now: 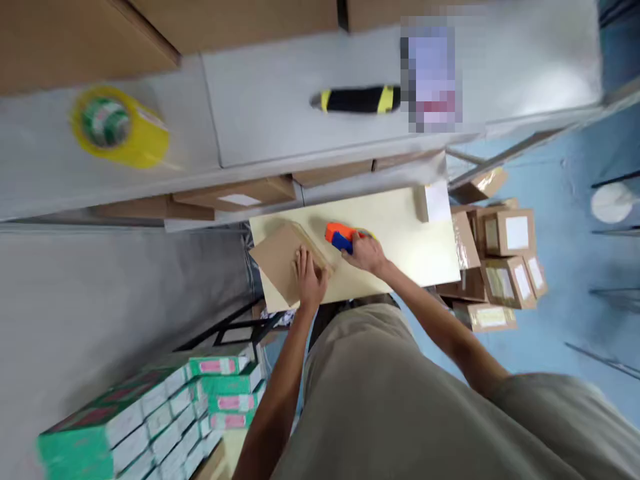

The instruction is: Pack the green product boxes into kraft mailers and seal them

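A small brown cardboard box (278, 259) lies on a pale cream tabletop (410, 233) in front of me. My left hand (309, 279) rests flat on the box's near right corner, fingers spread. Just right of the box, my right hand (366, 253) is closed round an orange and blue tape dispenser (338, 236), which sits on the table touching the box's right edge.
A yellow tape roll (119, 127) and a black-and-yellow tool (358, 99) lie on a grey shelf above. Sealed labelled boxes (505, 263) are piled at the table's right. Green and white cartons (165, 407) are stacked low on the left. A white-topped box (434, 201) stands on the table's far right.
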`<action>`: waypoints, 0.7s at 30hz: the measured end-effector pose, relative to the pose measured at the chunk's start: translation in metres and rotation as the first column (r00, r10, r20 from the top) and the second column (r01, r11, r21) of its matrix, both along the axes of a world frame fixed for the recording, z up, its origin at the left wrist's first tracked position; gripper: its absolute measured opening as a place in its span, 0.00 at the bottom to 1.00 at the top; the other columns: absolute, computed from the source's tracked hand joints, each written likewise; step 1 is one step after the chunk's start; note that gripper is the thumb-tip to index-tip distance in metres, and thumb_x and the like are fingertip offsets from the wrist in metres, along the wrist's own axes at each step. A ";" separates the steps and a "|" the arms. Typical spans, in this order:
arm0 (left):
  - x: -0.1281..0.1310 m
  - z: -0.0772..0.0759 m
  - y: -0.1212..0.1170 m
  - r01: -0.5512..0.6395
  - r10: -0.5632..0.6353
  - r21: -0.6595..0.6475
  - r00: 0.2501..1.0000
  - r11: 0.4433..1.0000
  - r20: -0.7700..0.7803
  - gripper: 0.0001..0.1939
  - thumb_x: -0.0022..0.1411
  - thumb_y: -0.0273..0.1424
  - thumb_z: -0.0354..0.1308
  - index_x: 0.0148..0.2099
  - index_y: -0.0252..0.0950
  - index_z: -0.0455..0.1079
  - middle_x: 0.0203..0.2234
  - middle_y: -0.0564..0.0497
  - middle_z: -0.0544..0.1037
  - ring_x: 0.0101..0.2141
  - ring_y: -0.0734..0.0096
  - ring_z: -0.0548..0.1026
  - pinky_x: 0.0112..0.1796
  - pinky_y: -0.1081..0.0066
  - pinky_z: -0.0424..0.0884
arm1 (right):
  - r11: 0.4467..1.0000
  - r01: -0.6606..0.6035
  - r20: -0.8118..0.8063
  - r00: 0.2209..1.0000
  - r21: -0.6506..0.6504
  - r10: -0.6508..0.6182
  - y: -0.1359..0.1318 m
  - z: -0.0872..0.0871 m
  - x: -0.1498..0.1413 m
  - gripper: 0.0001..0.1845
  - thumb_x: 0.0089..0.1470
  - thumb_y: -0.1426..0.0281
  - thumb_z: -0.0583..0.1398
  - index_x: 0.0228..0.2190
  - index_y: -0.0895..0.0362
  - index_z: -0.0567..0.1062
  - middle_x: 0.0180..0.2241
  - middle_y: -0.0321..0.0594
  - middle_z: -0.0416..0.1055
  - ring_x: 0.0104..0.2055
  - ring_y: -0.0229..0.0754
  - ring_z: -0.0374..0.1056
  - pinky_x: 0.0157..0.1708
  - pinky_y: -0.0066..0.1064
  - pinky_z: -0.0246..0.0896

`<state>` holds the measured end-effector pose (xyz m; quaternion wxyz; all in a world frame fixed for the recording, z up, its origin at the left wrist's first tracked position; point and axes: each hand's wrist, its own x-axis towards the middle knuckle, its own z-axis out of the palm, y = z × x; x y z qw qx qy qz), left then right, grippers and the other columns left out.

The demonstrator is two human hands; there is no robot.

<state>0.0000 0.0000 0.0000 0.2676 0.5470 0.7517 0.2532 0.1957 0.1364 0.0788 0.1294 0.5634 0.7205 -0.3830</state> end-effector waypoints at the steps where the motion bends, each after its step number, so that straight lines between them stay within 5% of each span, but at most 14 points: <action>1: 0.003 0.011 0.004 0.010 -0.010 0.078 1.000 0.997 0.003 0.36 0.78 0.49 0.56 0.75 0.29 0.67 0.75 0.23 0.67 0.79 0.34 0.61 0.75 0.34 0.58 | 1.000 0.026 0.004 1.000 -0.013 -0.025 -0.004 0.010 0.000 0.30 0.73 0.59 0.59 0.65 0.66 0.70 0.57 0.63 0.83 0.60 0.65 0.81 0.61 0.49 0.75; 4: 0.011 0.046 0.020 0.036 -0.036 0.320 0.999 0.947 -0.005 0.21 0.81 0.41 0.55 0.66 0.36 0.75 0.62 0.32 0.81 0.66 0.48 0.79 0.68 0.46 0.73 | 0.998 0.066 -0.057 0.996 0.023 -0.064 -0.010 0.038 -0.003 0.31 0.71 0.61 0.59 0.67 0.65 0.66 0.53 0.60 0.85 0.54 0.63 0.83 0.54 0.48 0.77; 8: 0.006 0.112 0.065 0.078 -0.070 0.573 0.997 0.816 -0.036 0.08 0.80 0.34 0.59 0.50 0.40 0.79 0.47 0.42 0.84 0.52 0.58 0.84 0.57 0.55 0.81 | 0.966 0.059 -0.267 0.964 0.250 0.010 0.005 0.087 -0.026 0.24 0.72 0.60 0.58 0.61 0.61 0.69 0.47 0.56 0.84 0.51 0.63 0.82 0.51 0.49 0.76; 11: -0.012 0.163 0.112 0.012 -0.013 0.675 1.000 0.737 -0.004 0.11 0.81 0.34 0.56 0.52 0.40 0.80 0.48 0.42 0.84 0.53 0.58 0.83 0.59 0.55 0.80 | 0.858 0.068 -0.338 0.933 0.510 0.127 0.039 0.130 -0.055 0.20 0.74 0.61 0.57 0.58 0.61 0.70 0.49 0.58 0.83 0.54 0.64 0.79 0.59 0.52 0.73; 14: -0.038 0.198 0.156 0.021 -0.034 0.679 0.999 0.734 0.006 0.17 0.81 0.33 0.52 0.60 0.39 0.81 0.57 0.39 0.83 0.63 0.55 0.79 0.67 0.52 0.75 | 0.738 0.052 -0.277 0.943 0.673 0.187 0.088 0.165 -0.089 0.20 0.74 0.63 0.57 0.59 0.63 0.72 0.52 0.61 0.83 0.58 0.64 0.78 0.66 0.55 0.66; 17: -0.060 0.214 0.179 0.095 -0.102 0.650 0.994 0.754 -0.028 0.23 0.78 0.31 0.52 0.69 0.37 0.77 0.65 0.37 0.81 0.68 0.53 0.76 0.72 0.51 0.71 | 0.687 -0.024 -0.158 0.967 0.726 0.201 0.134 0.185 -0.122 0.20 0.72 0.66 0.59 0.58 0.67 0.75 0.52 0.64 0.83 0.62 0.66 0.76 0.69 0.56 0.61; 21: -0.075 0.203 0.164 0.173 -0.177 0.580 0.983 0.796 -0.051 0.25 0.78 0.30 0.53 0.72 0.38 0.74 0.69 0.38 0.79 0.70 0.53 0.75 0.73 0.50 0.71 | 0.709 -0.159 -0.007 0.974 0.687 0.225 0.167 0.183 -0.153 0.23 0.68 0.72 0.60 0.60 0.72 0.77 0.54 0.68 0.83 0.65 0.67 0.74 0.72 0.56 0.56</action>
